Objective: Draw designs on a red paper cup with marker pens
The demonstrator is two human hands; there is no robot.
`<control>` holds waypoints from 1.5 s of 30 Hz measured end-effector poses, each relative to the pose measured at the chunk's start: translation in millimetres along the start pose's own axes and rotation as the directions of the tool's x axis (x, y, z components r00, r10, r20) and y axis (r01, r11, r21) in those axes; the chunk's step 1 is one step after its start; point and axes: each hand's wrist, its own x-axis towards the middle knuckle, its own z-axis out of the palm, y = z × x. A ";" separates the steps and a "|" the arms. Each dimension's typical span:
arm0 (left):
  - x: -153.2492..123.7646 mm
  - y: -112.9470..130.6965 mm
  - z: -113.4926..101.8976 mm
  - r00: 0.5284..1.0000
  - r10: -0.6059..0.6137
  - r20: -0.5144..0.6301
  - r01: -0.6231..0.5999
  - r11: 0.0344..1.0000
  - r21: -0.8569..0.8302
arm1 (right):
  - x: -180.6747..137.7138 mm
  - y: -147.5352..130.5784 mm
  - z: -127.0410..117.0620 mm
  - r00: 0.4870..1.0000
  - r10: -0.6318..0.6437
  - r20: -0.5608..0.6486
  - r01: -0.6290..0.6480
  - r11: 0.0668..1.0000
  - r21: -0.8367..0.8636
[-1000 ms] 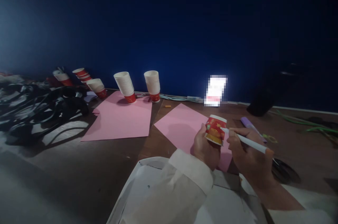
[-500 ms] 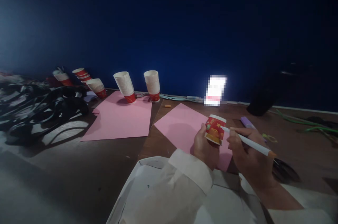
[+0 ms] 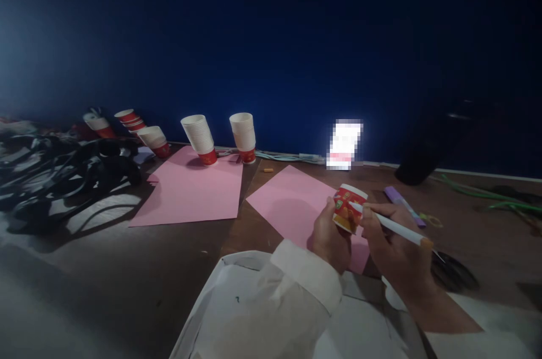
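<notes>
A red paper cup [image 3: 348, 218] with a white rim and yellow decorations is held in my left hand [image 3: 328, 237], thumb on its near side. My right hand [image 3: 396, 246] grips a white marker pen [image 3: 400, 227] with an orange end. The pen's tip meets or nearly meets the printed side of the cup. Both hands are above a pink sheet of paper [image 3: 292, 195]. Close by on the right lie scissors [image 3: 455, 271], partly hidden by my right wrist, and a purple marker [image 3: 404, 205].
Two stacks of paper cups, a left stack [image 3: 199, 139] and a right stack [image 3: 243, 136], stand near the blue wall [image 3: 271, 54]. Another pink sheet [image 3: 195, 195] lies left. Tangled black cables [image 3: 63, 178] cover the far left. A blurred bright screen [image 3: 345, 144] and dark cylinder [image 3: 417, 164] stand behind.
The cup has shifted slightly right and turned a little in my left hand. My right hand and the pen have moved slightly left across its side.
</notes>
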 end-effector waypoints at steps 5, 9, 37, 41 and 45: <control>-1.6 1.2 1.4 1.000 -0.017 -0.013 0.017 1.000 0.016 | 0.2 0.6 1.0 1.000 -0.024 0.001 0.024 1.000 0.019; -3.2 3.2 4.3 0.999 -0.030 -0.037 0.030 0.999 0.021 | -0.7 0.3 -0.6 1.000 -0.016 0.013 0.016 1.000 0.010; 2.4 8.4 -0.1 0.999 -0.028 0.034 0.029 0.999 -0.039 | -2.0 1.8 -4.0 1.000 -0.022 0.018 0.023 0.999 -0.031; 3.7 7.7 -2.3 0.999 -0.019 0.039 0.021 0.999 -0.033 | -2.2 3.4 -3.6 0.999 -0.037 0.011 0.038 0.999 -0.039; 4.7 6.7 -3.4 0.998 -0.016 0.065 0.018 0.999 -0.042 | -2.9 4.6 -3.4 1.000 -0.024 0.009 0.025 0.999 -0.041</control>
